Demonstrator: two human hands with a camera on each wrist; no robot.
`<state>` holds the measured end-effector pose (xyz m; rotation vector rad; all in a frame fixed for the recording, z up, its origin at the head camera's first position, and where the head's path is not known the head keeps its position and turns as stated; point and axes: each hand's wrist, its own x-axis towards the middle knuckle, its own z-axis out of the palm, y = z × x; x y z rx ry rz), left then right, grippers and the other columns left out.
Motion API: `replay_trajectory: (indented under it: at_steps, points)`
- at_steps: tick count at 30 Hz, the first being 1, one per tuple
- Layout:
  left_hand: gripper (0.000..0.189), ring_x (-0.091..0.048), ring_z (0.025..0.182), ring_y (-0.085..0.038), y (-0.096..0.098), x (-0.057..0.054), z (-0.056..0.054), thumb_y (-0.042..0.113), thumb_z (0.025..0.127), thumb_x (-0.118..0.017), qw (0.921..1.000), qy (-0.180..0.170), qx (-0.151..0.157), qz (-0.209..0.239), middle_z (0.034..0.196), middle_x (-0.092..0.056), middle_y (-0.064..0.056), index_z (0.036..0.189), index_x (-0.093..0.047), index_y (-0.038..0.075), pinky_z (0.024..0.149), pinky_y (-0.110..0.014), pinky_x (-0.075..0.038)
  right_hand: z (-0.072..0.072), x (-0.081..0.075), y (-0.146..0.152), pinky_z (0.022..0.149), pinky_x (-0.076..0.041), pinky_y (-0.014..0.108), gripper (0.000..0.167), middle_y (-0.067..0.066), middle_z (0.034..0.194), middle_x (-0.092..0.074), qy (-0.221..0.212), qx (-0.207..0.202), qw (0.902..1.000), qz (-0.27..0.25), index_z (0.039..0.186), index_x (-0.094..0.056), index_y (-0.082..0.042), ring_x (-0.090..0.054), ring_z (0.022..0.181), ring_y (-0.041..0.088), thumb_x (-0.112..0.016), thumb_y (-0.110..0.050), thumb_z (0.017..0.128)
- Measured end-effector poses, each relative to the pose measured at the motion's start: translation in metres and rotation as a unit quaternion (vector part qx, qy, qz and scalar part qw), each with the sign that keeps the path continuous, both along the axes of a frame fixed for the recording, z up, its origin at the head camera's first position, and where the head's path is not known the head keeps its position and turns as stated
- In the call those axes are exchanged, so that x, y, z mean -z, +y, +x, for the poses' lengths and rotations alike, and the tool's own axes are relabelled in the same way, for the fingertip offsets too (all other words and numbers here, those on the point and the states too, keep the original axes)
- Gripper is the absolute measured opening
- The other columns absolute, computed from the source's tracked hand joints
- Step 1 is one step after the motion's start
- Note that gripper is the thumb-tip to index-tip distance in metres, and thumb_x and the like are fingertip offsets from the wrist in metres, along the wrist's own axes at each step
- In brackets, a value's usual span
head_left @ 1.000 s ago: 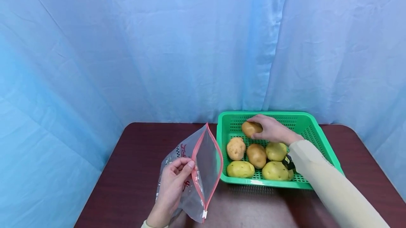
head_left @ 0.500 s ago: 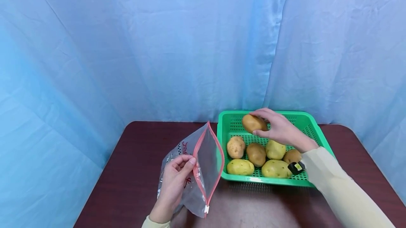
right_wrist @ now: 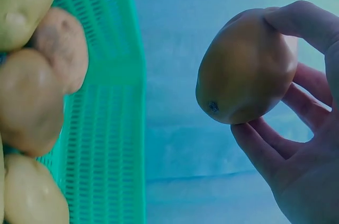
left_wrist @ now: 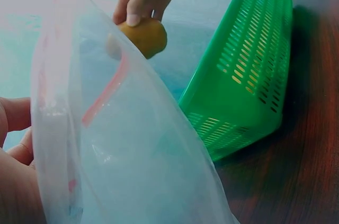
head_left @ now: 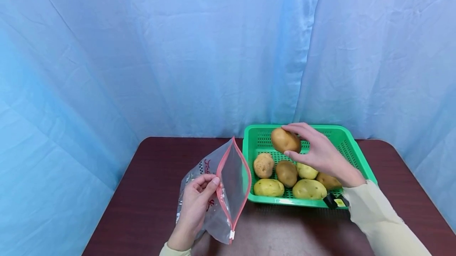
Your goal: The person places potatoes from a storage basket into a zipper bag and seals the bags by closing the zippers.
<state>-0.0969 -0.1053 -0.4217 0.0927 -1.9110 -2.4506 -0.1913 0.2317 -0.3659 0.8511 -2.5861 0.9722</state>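
My left hand (head_left: 197, 196) pinches the near edge of a clear zip bag (head_left: 210, 181) with a pink zip edge, between thumb and fingers. The bag's mouth gapes toward the right, and a white slider (head_left: 232, 235) sits at its lower end. My right hand (head_left: 320, 149) grips a brown potato (head_left: 285, 140) above the green basket (head_left: 356, 149). In the right wrist view, thumb and fingers hold this potato (right_wrist: 246, 68) from opposite sides, clear of the basket. Through the left wrist view, the held potato (left_wrist: 145, 37) shows beyond the bag's film (left_wrist: 143, 144).
Several more potatoes lie in the basket, among them a yellow one (head_left: 268, 188) at the front left and a brown one (head_left: 286, 173) in the middle. The dark wooden table (head_left: 153, 177) carries it all. A blue curtain (head_left: 213, 50) hangs behind and at the sides.
My right hand has lifted the brown potato up from the back left of the basket, and its wrist has swung right and toward me. The left hand and the bag have hardly moved.
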Motion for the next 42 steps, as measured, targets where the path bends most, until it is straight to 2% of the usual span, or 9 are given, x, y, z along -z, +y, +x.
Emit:
replay_trajectory:
  at_steps: [4,8,11,17,22,30,36,42]
  points:
    - [0.012,-0.062,0.071,-0.011,0.000,0.000,0.000,0.005,0.097,-0.071,1.0000,-0.004,-0.001,0.001,0.080,-0.068,-0.003,0.099,-0.068,-0.006,0.067,-0.024,-0.056,0.011,-0.003,-0.005,0.090,-0.055,0.037,0.062,0.002,0.141,-0.057,0.006,0.002,0.9998,-0.020,0.145,-0.058,-0.018,-0.060,0.120,0.023,-0.085,-0.018,0.088]
    - [0.011,-0.063,0.071,-0.011,0.001,0.000,-0.001,0.006,0.098,-0.071,1.0000,-0.003,0.003,0.007,0.080,-0.068,-0.003,0.099,-0.068,-0.005,0.068,-0.024,-0.057,0.022,-0.006,-0.010,0.099,-0.050,0.025,0.064,-0.003,0.142,-0.056,0.001,0.006,0.9988,-0.048,0.145,-0.058,-0.021,-0.058,0.123,0.018,-0.086,-0.018,0.087]
    - [0.010,-0.062,0.070,-0.011,0.002,0.000,-0.002,0.005,0.098,-0.071,0.9999,0.000,0.004,0.010,0.080,-0.068,-0.003,0.099,-0.068,-0.004,0.067,-0.024,-0.056,0.030,-0.007,-0.015,0.099,-0.048,0.020,0.065,-0.004,0.142,-0.056,0.004,0.005,0.9974,-0.072,0.144,-0.059,-0.023,-0.057,0.123,0.014,-0.087,-0.016,0.086]
    - [0.008,-0.062,0.070,-0.011,0.002,0.001,-0.003,0.004,0.098,-0.070,0.9999,0.000,0.007,0.013,0.080,-0.068,-0.003,0.099,-0.068,-0.004,0.066,-0.023,-0.056,0.042,-0.007,-0.025,0.098,-0.046,0.015,0.070,0.001,0.141,-0.058,0.030,-0.015,0.9921,-0.121,0.143,-0.061,-0.016,-0.054,0.125,0.008,-0.088,-0.003,0.080]
    - [0.009,-0.062,0.070,-0.011,0.002,0.000,-0.003,0.005,0.098,-0.070,0.9999,-0.006,0.006,0.014,0.080,-0.068,-0.003,0.099,-0.068,-0.004,0.066,-0.023,-0.056,0.050,-0.006,-0.032,0.099,-0.047,0.016,0.073,0.002,0.141,-0.058,0.045,-0.017,0.9891,-0.139,0.143,-0.061,-0.014,-0.054,0.126,0.005,-0.088,0.002,0.077]
    - [0.006,-0.063,0.071,-0.010,0.002,0.001,-0.003,0.004,0.098,-0.069,0.9997,-0.008,0.005,0.022,0.081,-0.068,-0.004,0.099,-0.068,-0.002,0.068,-0.024,-0.057,0.062,-0.005,-0.047,0.098,-0.050,0.020,0.075,0.001,0.143,-0.056,0.037,-0.037,0.9854,-0.162,0.144,-0.060,-0.015,-0.055,0.126,0.012,-0.088,0.001,0.077]
    - [0.004,-0.063,0.071,-0.010,0.002,0.002,-0.002,0.003,0.098,-0.069,0.9996,-0.014,0.002,0.025,0.081,-0.068,-0.004,0.098,-0.069,0.000,0.070,-0.025,-0.058,0.067,0.004,-0.062,0.098,-0.051,0.024,0.071,0.002,0.142,-0.056,0.007,-0.055,0.9775,-0.204,0.144,-0.059,-0.014,-0.054,0.128,0.016,-0.086,0.002,0.079]
    - [0.003,-0.062,0.071,-0.010,0.002,0.001,-0.002,0.004,0.097,-0.070,0.9995,-0.021,-0.003,0.025,0.081,-0.067,-0.003,0.098,-0.070,0.001,0.069,-0.024,-0.057,0.071,0.019,-0.082,0.101,-0.051,0.027,0.069,0.005,0.143,-0.053,-0.038,-0.089,0.9643,-0.247,0.146,-0.056,-0.012,-0.058,0.125,0.018,-0.081,0.004,0.084]
